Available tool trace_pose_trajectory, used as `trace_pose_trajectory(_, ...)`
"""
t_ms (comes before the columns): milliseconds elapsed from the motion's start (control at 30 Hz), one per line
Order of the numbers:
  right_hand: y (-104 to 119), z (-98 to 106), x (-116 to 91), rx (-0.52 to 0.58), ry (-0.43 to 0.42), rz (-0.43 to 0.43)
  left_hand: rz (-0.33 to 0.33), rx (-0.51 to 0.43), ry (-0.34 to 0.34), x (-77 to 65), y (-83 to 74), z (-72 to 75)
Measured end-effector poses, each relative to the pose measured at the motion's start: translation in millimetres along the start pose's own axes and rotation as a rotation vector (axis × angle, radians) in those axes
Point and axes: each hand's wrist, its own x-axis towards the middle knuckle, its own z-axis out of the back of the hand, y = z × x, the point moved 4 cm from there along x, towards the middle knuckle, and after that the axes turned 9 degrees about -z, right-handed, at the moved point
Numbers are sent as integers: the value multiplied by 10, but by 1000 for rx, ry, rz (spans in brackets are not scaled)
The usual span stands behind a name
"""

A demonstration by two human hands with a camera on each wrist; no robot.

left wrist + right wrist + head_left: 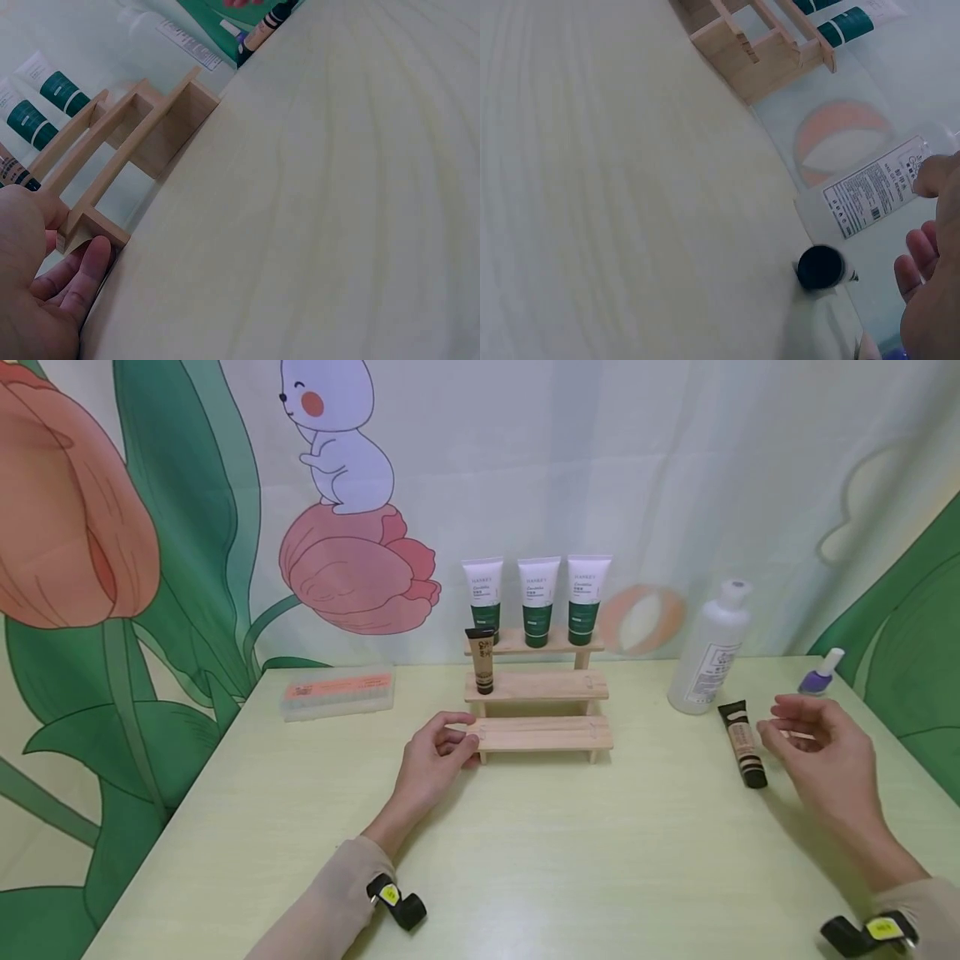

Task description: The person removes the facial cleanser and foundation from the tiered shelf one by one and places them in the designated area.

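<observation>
A three-tier wooden display stand (543, 735) stands on the table. My left hand (431, 760) grips the left end of its lowest step; in the left wrist view, fingers (90, 274) curl at the end of that step. Three white-and-green squeeze tubes (537, 602) stand on the top step. On the middle step, at its left end, a small tan tube with black ends (483, 662) stands upright. My right hand (828, 760) hovers with loosely bent fingers and holds nothing. Just left of it, a similar tan tube (742, 743) lies on the table.
A clear bottle with a white label (708, 652) stands behind the lying tube. At the far right is a small purple bottle with a white cap (821, 672). A flat translucent case (337, 693) lies at the back left. A printed curtain (525, 460) hangs behind the table.
</observation>
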Motion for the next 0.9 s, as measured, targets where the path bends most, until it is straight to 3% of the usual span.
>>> trace_pose_trajectory(367, 415, -127, 8, 202, -49, 125, -5, 4, -4, -4, 15, 0)
trace_pose_trajectory(900, 1029, -705, 5, 488, 112, 235, -13, -5, -8, 3, 25, -1)
